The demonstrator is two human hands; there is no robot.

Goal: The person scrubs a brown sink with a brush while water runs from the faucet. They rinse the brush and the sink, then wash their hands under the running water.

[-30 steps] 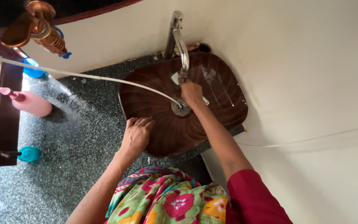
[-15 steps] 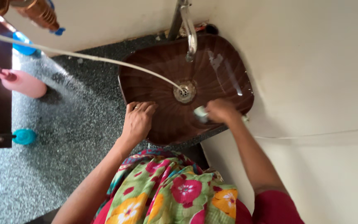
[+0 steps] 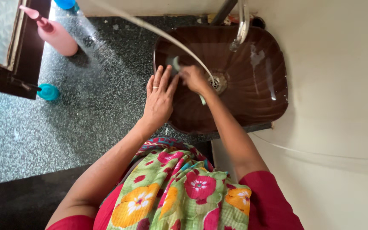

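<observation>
Your right hand [image 3: 194, 79] is closed around a pale green scrub pad [image 3: 175, 64], pressing it against the inner left wall of the brown basin [image 3: 252, 98]. Most of the pad is hidden under your fingers; one end shows near the rim and a pale sliver shows below your wrist, so its long axis seems to run from the upper left down toward the drain [image 3: 217, 82], though you cannot be sure of its full shape. Your left hand [image 3: 159, 99] lies open and flat, fingers spread, on the basin's left rim, just beside the right hand.

The basin is glossy, ribbed and wet, with a chrome tap [image 3: 242, 23] arching over its far side. A thin white hose [image 3: 150, 28] crosses above it toward the drain. The basin sits on a speckled dark granite counter [image 3: 64, 123] that meets a cream wall [image 3: 341, 106] on the right. A pink pump bottle [image 3: 56, 32] and a small teal cap [image 3: 47, 92] stand at the counter's far left, by a dark wooden window frame [image 3: 26, 55].
</observation>
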